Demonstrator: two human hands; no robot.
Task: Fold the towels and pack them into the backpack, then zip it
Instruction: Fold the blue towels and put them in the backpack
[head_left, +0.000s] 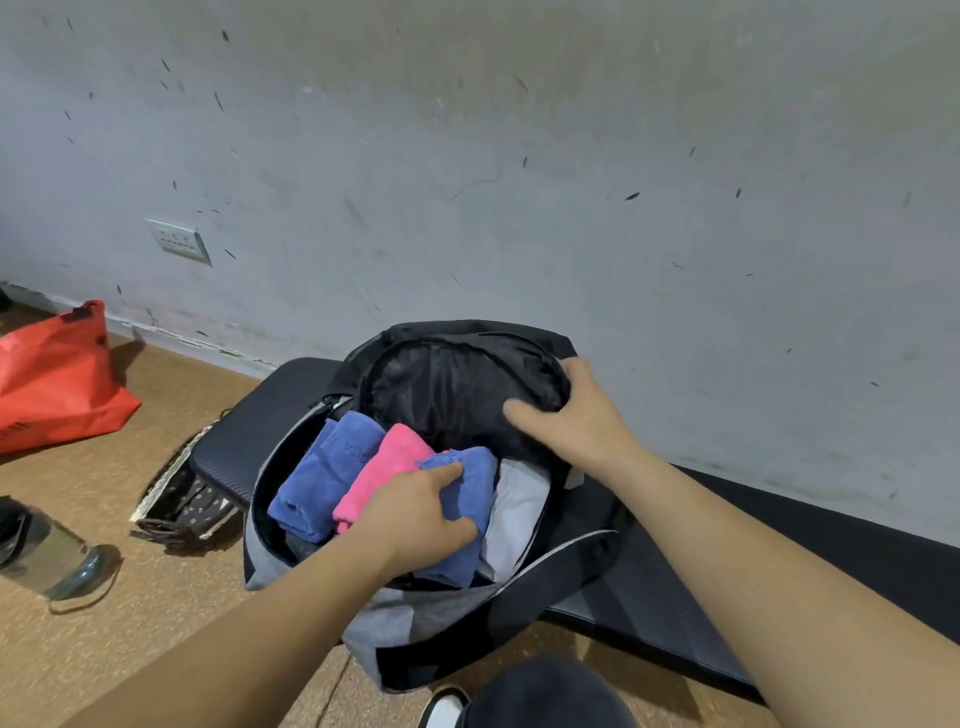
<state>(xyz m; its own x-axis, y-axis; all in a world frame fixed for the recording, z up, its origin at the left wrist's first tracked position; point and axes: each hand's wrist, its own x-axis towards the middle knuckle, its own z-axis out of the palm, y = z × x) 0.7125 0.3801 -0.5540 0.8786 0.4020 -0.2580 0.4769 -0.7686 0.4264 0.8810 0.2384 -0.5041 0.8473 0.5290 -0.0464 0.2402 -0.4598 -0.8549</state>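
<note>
Backpack (395, 629) lies open on a black mat (249, 415). Inside it, left grip (421, 512) curls round a blue towel (475, 480) beside the pink towel (387, 465); right grip (576, 415) clutches the raised flap (447, 387).

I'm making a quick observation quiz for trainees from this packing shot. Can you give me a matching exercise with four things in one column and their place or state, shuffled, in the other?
Column one:
1. pink towel
2. red bag
3. left hand
4. right hand

Column two:
A. holds the flap open
B. lies on the floor, far left
C. grips a blue towel
D. folded, inside the backpack

Pairs: 1-D, 2-B, 3-C, 4-A
</note>
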